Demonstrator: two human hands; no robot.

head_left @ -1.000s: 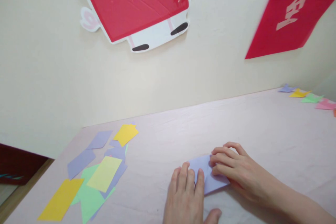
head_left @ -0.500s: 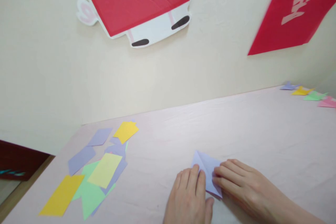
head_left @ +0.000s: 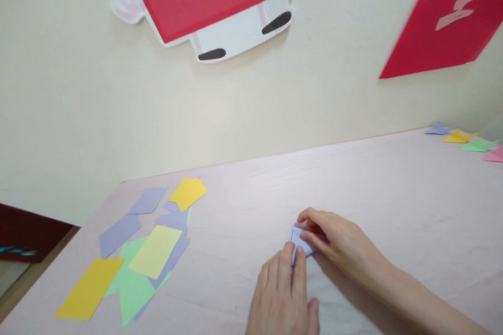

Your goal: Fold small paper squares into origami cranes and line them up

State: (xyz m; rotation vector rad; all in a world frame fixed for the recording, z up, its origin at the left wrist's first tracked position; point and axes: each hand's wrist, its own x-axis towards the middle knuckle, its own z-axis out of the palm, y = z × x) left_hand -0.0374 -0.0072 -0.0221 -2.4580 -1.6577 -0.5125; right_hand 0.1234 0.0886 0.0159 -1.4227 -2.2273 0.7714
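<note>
A small piece of folded light purple paper [head_left: 299, 243] lies on the pale cloth surface, now a compact shape with a flap turned over. My left hand [head_left: 281, 293] rests flat with its fingers stretched out, and the fingertips press on the paper's near left edge. My right hand [head_left: 334, 235] comes in from the right and pinches the paper's upper right part between thumb and fingers. The fingers of my right hand hide the far right corner of the paper.
On the left lie overlapping sheets: yellow paper [head_left: 89, 288], green paper [head_left: 135, 293], pale yellow paper [head_left: 156, 251] and purple paper [head_left: 120, 234]. Several small folded papers, including a yellow one [head_left: 459, 136], line the far right. Behind rises a wall [head_left: 236, 115] with red decorations.
My right hand has moved up and left, and the right part of the purple paper is now folded over to the left. My left hand has stayed nearly in place.
</note>
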